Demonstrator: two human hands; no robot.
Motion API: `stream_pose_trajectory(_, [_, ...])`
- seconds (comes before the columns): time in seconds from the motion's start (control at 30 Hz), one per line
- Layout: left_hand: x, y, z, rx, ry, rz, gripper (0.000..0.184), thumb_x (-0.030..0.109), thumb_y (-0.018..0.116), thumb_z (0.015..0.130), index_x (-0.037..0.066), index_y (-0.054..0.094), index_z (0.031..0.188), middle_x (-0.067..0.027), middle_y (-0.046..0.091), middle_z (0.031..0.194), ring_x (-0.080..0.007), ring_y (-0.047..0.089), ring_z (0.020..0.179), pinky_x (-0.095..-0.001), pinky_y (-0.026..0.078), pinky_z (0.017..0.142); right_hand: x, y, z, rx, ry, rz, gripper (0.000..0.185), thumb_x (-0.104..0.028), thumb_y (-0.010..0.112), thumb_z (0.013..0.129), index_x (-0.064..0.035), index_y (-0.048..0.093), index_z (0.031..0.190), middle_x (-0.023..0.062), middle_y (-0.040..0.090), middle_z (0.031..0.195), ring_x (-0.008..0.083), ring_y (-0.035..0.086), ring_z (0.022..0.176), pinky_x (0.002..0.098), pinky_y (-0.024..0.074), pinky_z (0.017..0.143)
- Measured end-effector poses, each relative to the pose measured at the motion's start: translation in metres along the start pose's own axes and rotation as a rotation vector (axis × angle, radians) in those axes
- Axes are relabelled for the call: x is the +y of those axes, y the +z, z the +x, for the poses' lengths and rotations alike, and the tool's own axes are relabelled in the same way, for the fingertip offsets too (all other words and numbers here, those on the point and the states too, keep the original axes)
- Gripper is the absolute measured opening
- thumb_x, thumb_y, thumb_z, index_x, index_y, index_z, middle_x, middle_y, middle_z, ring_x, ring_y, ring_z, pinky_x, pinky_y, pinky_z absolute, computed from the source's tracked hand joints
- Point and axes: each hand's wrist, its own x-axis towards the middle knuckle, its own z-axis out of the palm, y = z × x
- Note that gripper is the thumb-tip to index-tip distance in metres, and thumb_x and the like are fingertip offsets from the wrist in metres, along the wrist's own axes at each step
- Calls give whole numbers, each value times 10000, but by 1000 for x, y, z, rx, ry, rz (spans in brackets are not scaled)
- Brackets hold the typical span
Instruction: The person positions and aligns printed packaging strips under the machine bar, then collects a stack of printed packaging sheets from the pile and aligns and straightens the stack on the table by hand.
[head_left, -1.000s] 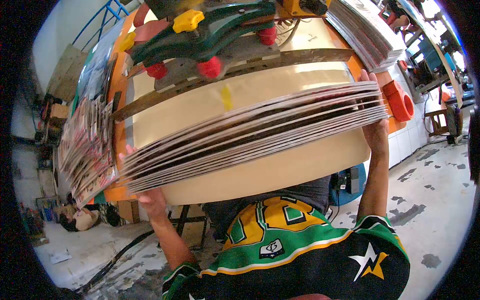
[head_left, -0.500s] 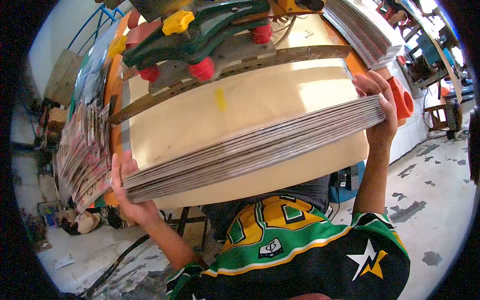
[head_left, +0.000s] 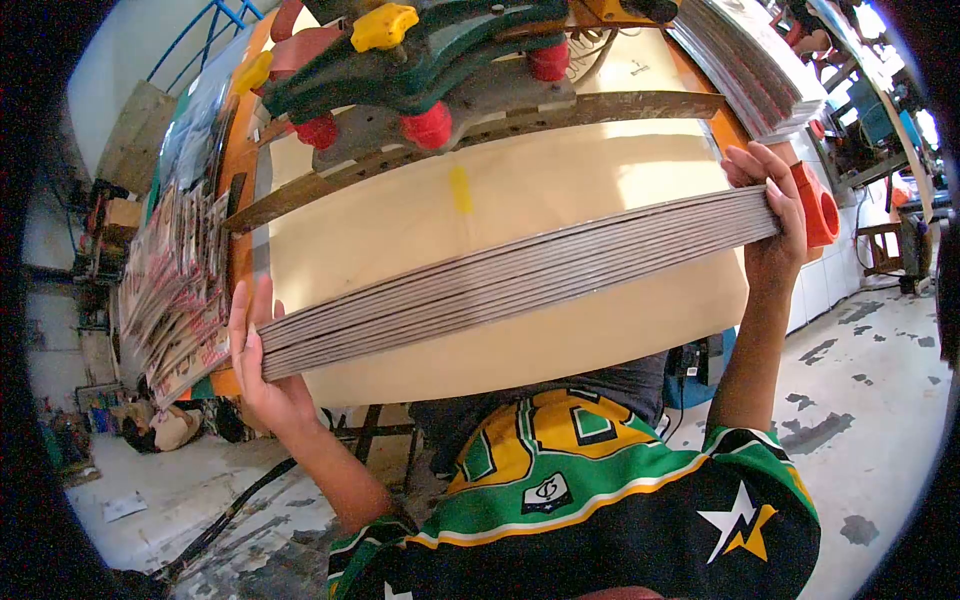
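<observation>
A long stack of thin grey sheets [head_left: 520, 275] stands on edge over the cream work surface [head_left: 400, 225], its layers pressed close together. At the stack's left end is my left hand [head_left: 265, 365], its palm and fingers against the sheet ends. My right hand [head_left: 775, 210] is wrapped round the right end, with fingers over the top corner. The stack slants, its right end farther from my body than its left. Beyond it a dark metal bar [head_left: 480, 140] crosses the surface, and a yellow mark [head_left: 460, 190] shows between the two.
Above the bar is a green machine frame [head_left: 420, 65] with red knobs [head_left: 427, 126] and a yellow knob [head_left: 384, 27]. Printed sheets [head_left: 185, 285] are piled at the left. Another stack [head_left: 750, 70] lies at the upper right, near an orange-red tube-shaped part [head_left: 817, 212].
The sheets were fanned apart with gaps a second ago; now they lie tight together. My hands have shifted from gripping the spread ends to pressing against both ends of the stack.
</observation>
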Motion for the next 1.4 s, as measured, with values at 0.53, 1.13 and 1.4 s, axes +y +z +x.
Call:
stream_pose_trajectory(0.53, [-15,-10,7,-160,106,5,1205,853,452,738,-30,181,1513,-232,292,1541,-300,268,1443,-415,192,1183,20,-6,1,-75,-165,14,1122,-822,554,734,42,358,1423,245,542,1318,328,519,1250,419,428,1045])
stream_pose_trajectory(1.13, [-145,-144,12,-3,213,936,504,382,595,931,-5,580,1253,-199,607,1276,-417,600,1096,-471,477,938,105,-86,-9,-70,-47,-277,763,-615,748,747,-32,516,1182,3,571,1025,140,541,947,330,461,866])
stream_pose_trajectory(1.4, [-155,-146,14,100,122,765,564,495,562,955,-35,531,1146,-91,596,1105,-184,555,982,-340,453,906,65,-81,-4,-294,144,-330,837,1,848,586,-29,436,1315,77,605,1199,206,598,1094,365,484,963])
